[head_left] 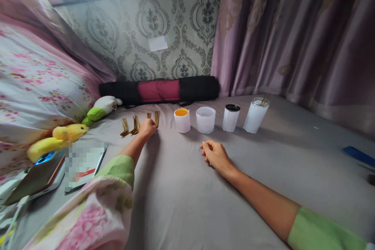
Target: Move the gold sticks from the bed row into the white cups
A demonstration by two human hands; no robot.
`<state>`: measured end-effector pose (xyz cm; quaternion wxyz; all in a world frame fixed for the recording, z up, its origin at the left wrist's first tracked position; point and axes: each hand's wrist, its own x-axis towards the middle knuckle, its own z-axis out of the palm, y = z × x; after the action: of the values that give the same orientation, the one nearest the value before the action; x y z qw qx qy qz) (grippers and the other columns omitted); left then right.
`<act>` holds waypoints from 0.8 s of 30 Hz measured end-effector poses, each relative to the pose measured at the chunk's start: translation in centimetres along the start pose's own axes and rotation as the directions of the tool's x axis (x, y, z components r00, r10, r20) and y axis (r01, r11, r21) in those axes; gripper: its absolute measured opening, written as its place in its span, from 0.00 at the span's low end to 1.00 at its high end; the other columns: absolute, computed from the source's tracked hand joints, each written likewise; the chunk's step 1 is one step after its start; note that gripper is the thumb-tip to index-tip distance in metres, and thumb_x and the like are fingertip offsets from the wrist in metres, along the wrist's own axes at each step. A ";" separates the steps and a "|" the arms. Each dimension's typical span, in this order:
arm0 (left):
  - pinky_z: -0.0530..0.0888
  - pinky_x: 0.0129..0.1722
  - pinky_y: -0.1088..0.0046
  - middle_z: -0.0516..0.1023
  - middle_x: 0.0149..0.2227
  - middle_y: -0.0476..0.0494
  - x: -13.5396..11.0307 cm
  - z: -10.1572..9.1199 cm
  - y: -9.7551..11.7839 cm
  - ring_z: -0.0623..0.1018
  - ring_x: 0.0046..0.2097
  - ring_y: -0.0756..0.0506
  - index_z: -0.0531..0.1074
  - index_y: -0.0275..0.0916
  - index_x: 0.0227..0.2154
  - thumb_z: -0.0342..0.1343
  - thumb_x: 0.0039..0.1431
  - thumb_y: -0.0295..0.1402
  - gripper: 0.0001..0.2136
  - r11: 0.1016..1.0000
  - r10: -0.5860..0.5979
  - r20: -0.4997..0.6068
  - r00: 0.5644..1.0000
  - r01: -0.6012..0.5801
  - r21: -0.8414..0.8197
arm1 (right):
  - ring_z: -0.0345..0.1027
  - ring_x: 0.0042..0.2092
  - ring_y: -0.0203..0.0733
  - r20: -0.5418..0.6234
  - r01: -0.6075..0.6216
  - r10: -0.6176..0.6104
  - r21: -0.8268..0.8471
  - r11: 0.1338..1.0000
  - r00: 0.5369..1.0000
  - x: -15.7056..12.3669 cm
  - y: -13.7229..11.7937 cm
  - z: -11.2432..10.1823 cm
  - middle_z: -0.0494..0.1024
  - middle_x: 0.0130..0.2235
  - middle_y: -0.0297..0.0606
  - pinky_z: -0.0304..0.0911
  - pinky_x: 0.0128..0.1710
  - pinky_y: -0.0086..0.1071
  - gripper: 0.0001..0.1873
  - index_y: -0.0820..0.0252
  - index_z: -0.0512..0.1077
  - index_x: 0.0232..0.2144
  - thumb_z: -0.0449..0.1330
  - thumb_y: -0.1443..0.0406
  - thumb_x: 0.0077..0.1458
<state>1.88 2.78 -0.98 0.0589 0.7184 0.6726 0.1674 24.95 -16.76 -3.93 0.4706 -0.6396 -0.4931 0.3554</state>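
My left hand [148, 127] is closed over a bundle of thin gold-brown rods [149, 115]; the rod ends stick up beyond my fingers, and the lower part is hidden. Similar L-shaped rods [124, 126] lie in small bundles to its left, and another bundle [157, 118] is just to its right. My right hand [216, 158] is low over the bed, its fingers curled together; whether they hold anything is hidden. Beyond it stand a white-wrapped cup with an orange inside [182, 122], a whitish cup [205, 120], a white-wrapped can with a dark inside [231, 118] and a white-wrapped jar [256, 116] holding thin rods.
A grey sheet [181, 195] covers the bed. A black and maroon roll [159, 90] lies along the wall. To the left are plush toys [102, 108], a tablet-like item [88, 170] and a phone [38, 175]. A blue object [359, 155] lies far right.
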 end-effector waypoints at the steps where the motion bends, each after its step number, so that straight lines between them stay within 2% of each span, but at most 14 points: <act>1: 0.65 0.34 0.76 0.76 0.31 0.40 0.0 0.0 0.0 0.73 0.37 0.44 0.74 0.36 0.28 0.51 0.44 0.29 0.09 1.000 0.005 0.000 1.000 -0.005 0.006 | 0.59 0.17 0.28 0.002 -0.003 0.003 0.001 1.000 1.000 0.0 0.0 0.0 0.68 0.22 0.33 0.51 0.11 0.20 0.18 0.62 0.68 0.28 0.46 0.54 0.50; 17: 0.66 0.38 0.72 0.74 0.36 0.36 0.8 0.9 0.0 0.71 0.41 0.41 0.73 0.35 0.28 0.52 0.44 0.32 0.09 0.995 0.057 0.000 0.998 -0.056 0.088 | 0.58 0.17 0.28 0.019 -0.015 0.016 -0.009 1.000 1.000 0.0 -0.2 0.0 0.68 0.22 0.33 0.51 0.12 0.20 0.19 0.62 0.68 0.29 0.46 0.54 0.51; 24: 0.66 0.37 0.71 0.73 0.37 0.35 0.9 1.4 -0.1 0.71 0.41 0.40 0.73 0.35 0.29 0.52 0.43 0.30 0.09 0.996 0.044 -0.024 0.999 -0.042 0.085 | 0.58 0.17 0.28 0.031 -0.029 0.029 0.003 1.000 0.999 0.1 -0.2 0.1 0.67 0.22 0.32 0.51 0.12 0.21 0.19 0.62 0.68 0.29 0.46 0.54 0.51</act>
<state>2.27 3.84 -2.14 0.0164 0.7323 0.6642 0.1493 24.82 -16.65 -3.73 0.4588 -0.6402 -0.4905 0.3730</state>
